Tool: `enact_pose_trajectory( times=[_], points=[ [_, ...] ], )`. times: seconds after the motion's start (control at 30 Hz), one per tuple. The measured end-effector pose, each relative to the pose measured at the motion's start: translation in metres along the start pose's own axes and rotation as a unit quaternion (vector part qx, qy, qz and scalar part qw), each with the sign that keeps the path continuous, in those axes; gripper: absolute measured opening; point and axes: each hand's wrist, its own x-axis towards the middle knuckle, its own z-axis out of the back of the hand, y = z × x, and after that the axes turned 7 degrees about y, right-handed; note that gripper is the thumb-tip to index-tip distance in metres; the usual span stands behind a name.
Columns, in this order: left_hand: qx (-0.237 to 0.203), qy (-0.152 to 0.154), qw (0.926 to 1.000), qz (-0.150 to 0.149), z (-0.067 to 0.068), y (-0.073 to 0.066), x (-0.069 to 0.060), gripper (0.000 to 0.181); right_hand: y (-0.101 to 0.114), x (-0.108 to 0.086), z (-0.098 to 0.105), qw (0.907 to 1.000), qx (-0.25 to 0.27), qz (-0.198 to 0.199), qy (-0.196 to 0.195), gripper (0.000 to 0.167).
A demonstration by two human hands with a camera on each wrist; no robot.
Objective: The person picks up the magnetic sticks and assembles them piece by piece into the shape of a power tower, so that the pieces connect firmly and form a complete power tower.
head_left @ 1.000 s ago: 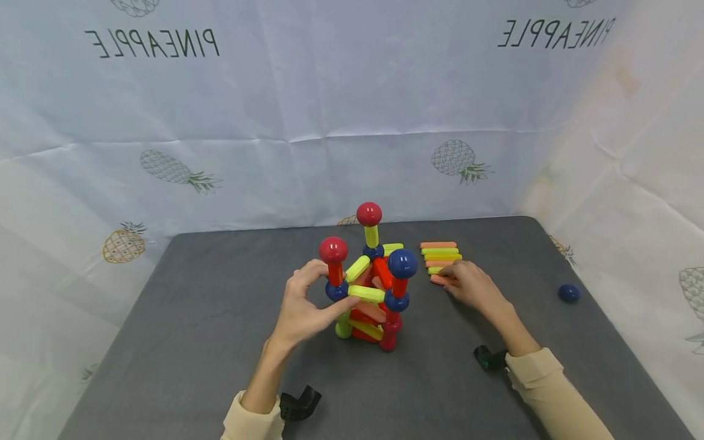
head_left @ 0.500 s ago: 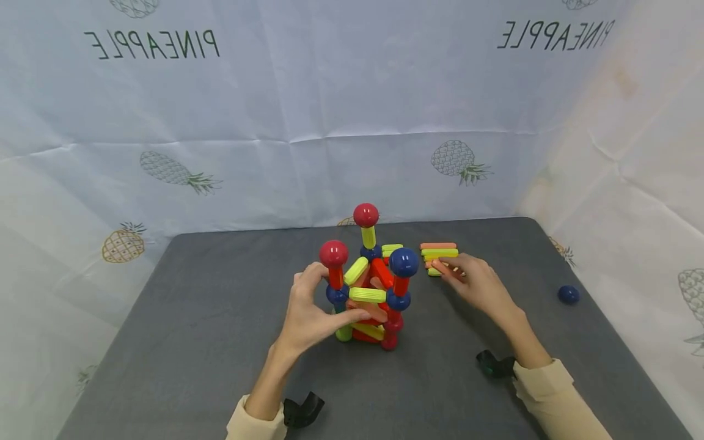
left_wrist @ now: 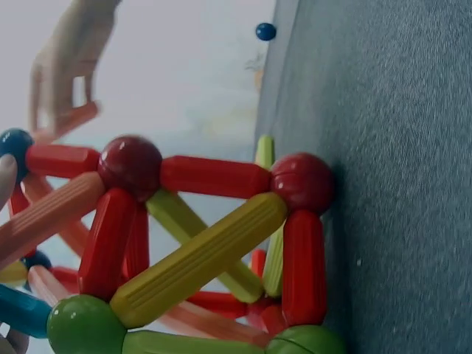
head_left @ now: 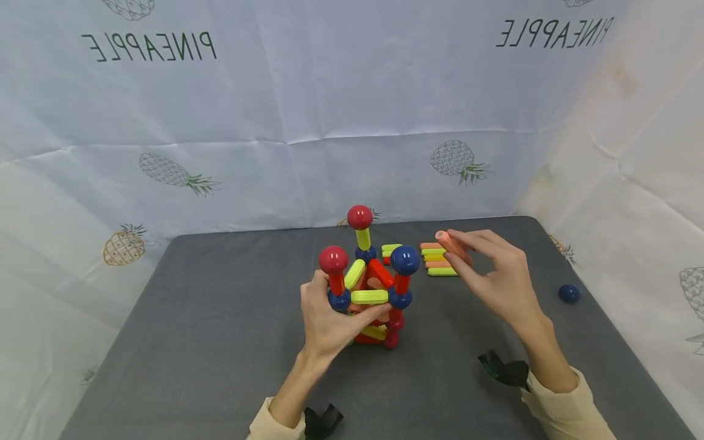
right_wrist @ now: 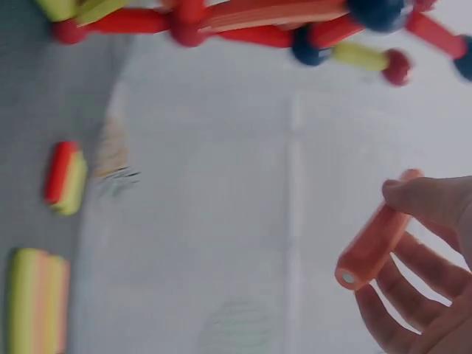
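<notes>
A tower of colored magnetic sticks and balls [head_left: 370, 297] stands mid-table. Red and dark blue balls cap its three upright sticks. My left hand [head_left: 327, 324] grips its upper part from the left, thumb across the front and fingers behind, partly hidden. The left wrist view shows the tower's lower frame, with a yellow diagonal stick [left_wrist: 203, 258] between red and green balls. To the tower's right, my right hand [head_left: 503, 278] pinches an orange magnetic stick [head_left: 453, 245] between thumb and fingers, raised off the table. Its pale end disc shows in the right wrist view.
Orange and yellow sticks [head_left: 440, 264] lie in a row at the back right, partly behind the right hand. A few yellow and red sticks [head_left: 392, 249] lie behind the tower. One dark blue ball [head_left: 569, 293] rests near the table's right edge. A cloth backdrop hangs behind.
My right hand has picked the nearest orange stick from the row and lifted it, tilting it upward. My left hand has shifted right, its thumb reaching further across the tower, which has turned or tilted slightly.
</notes>
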Motion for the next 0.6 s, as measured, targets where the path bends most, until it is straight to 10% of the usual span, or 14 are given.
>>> enact_pose_trajectory(
  times=[0.37, 0.6],
  points=[
    [-0.022, 0.028, 0.9991, -0.023, 0.005, 0.0, 0.002, 0.071, 0.077, 0.008, 0.01, 0.9823, 0.072, 0.134, -0.11, 0.042],
    [-0.032, -0.017, 0.995, -0.093, 0.016, 0.005, 0.009, 0.06, 0.11, 0.005, -0.014, 0.9777, 0.058, 0.196, -0.048, 0.032]
  ],
)
